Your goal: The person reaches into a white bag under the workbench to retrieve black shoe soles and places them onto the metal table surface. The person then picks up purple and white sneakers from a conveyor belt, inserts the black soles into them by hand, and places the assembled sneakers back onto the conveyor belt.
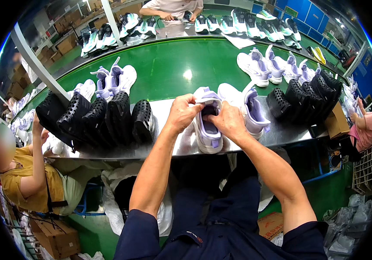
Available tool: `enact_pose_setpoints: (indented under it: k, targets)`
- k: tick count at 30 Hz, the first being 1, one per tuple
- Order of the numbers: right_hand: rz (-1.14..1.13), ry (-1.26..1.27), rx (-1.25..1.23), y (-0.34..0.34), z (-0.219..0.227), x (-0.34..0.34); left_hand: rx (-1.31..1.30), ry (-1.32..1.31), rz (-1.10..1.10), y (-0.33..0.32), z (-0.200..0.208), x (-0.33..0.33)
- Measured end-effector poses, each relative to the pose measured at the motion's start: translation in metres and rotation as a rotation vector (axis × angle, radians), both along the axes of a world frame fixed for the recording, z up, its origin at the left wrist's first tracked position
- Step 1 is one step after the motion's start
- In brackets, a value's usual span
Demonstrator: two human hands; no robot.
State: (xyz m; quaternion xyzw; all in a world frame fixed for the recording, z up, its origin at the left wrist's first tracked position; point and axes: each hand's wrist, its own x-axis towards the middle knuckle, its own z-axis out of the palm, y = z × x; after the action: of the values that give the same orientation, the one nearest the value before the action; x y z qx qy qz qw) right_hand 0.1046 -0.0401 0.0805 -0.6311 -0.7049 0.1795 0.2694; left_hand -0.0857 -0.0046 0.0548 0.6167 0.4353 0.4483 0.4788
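Note:
A white and lavender sneaker (210, 141) stands on the metal bench edge in front of me, heel toward me. My left hand (183, 113) pinches the sneaker's tongue at the left of its opening. On the right side, my right hand (228, 119) reaches over the collar, its fingers curled at the opening and partly hidden inside. What those fingertips grip, if anything, cannot be made out. A second white and lavender sneaker (255, 110) stands close by on the right, beside my right hand, its heel also toward me.
Black perforated shoe forms (94, 117) stand in a row at left, with more black forms (296, 99) at right. Other sneakers (255, 67) rest on the green belt (173, 60). Co-workers sit at left (34, 173) and right (365, 130); another (175, 8) works across the line.

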Motion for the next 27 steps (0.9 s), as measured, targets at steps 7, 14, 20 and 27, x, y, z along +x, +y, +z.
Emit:
enact_pose_setpoints:
  k: [7,14,20,27]
  targets:
    - [0.114,0.092,-0.384,-0.004,0.021,0.013,0.009,0.596,0.279,-0.045,0.019,0.033]
    - [-0.03,0.03,-0.084,-0.01,-0.02,-0.006,0.064,0.657,0.368,-0.045,0.01,0.028]
    - [0.254,0.261,0.396,-0.002,-0.001,-0.003,0.146,0.531,0.449,-0.06,0.007,0.019]
    - [0.574,0.307,0.134,0.023,0.006,0.002,0.048,0.143,0.508,-0.065,0.006,0.009]
